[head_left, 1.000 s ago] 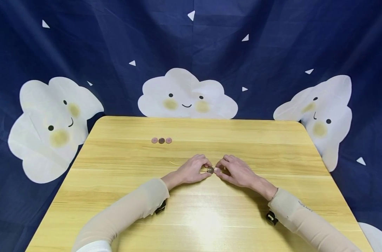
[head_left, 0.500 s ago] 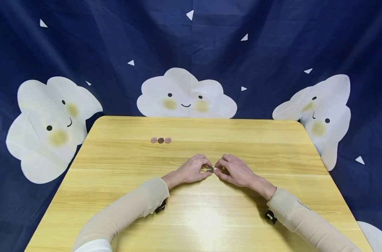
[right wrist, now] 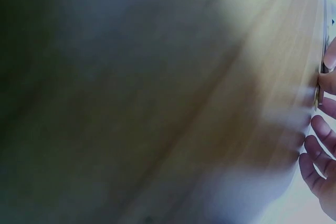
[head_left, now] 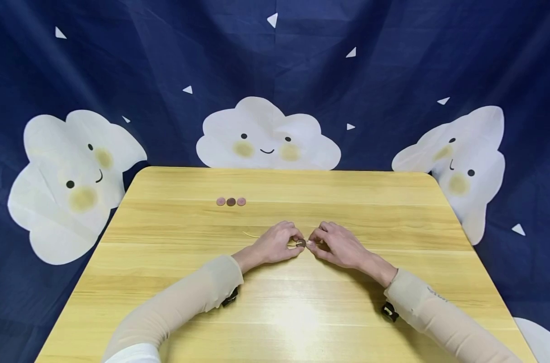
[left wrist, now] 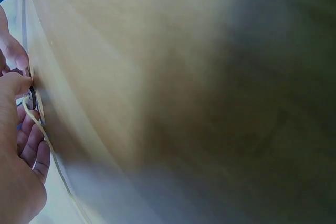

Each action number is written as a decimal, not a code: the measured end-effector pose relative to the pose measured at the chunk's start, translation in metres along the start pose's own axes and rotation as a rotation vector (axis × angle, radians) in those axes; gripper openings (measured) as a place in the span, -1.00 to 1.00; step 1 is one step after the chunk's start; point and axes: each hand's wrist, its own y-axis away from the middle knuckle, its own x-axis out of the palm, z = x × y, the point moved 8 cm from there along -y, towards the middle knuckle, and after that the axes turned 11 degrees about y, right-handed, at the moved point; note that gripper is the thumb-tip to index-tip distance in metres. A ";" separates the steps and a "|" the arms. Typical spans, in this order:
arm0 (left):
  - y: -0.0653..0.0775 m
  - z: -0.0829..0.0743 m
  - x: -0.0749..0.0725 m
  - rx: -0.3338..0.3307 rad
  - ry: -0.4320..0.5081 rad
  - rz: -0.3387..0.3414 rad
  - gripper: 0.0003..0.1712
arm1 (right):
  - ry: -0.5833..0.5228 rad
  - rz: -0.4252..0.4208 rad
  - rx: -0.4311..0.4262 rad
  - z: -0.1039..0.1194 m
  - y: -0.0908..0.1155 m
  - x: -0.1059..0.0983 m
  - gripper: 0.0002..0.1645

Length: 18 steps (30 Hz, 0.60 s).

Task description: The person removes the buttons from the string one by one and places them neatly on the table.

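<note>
Near the middle of the table my left hand (head_left: pixel 277 244) pinches a dark brown round button (head_left: pixel 300 243) between thumb and forefinger. A thin pale yellow cord (head_left: pixel 250 235) trails out behind that hand, and in the left wrist view the cord (left wrist: pixel 56 166) runs down past the fingers from the button. Close on the right, my right hand (head_left: pixel 340 245) holds a pink button (head_left: pixel 309 243) at its fingertips, partly covered by them. The two buttons sit edge to edge, with a bit of cord showing at them.
Toward the back left of the wooden table (head_left: pixel 370 201) lies a short row: a pink button (head_left: pixel 221 201), a brown button (head_left: pixel 231 202) and another pink button (head_left: pixel 241 201). A dark blue curtain (head_left: pixel 311 55) with cloud prints hangs behind the table's far edge.
The pink button has tilted and shows less of its face, tucked in more among the right fingertips. Both hands stay nearly in place; the row of buttons is unchanged.
</note>
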 end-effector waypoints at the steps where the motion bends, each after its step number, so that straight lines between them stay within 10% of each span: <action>1: 0.000 0.001 -0.001 -0.001 0.000 -0.003 -0.70 | 0.000 -0.001 -0.001 0.000 0.000 0.000 -0.81; 18: 0.011 0.008 -0.010 -0.018 0.023 -0.059 -0.74 | 0.000 -0.015 -0.002 0.000 0.000 0.000 -0.81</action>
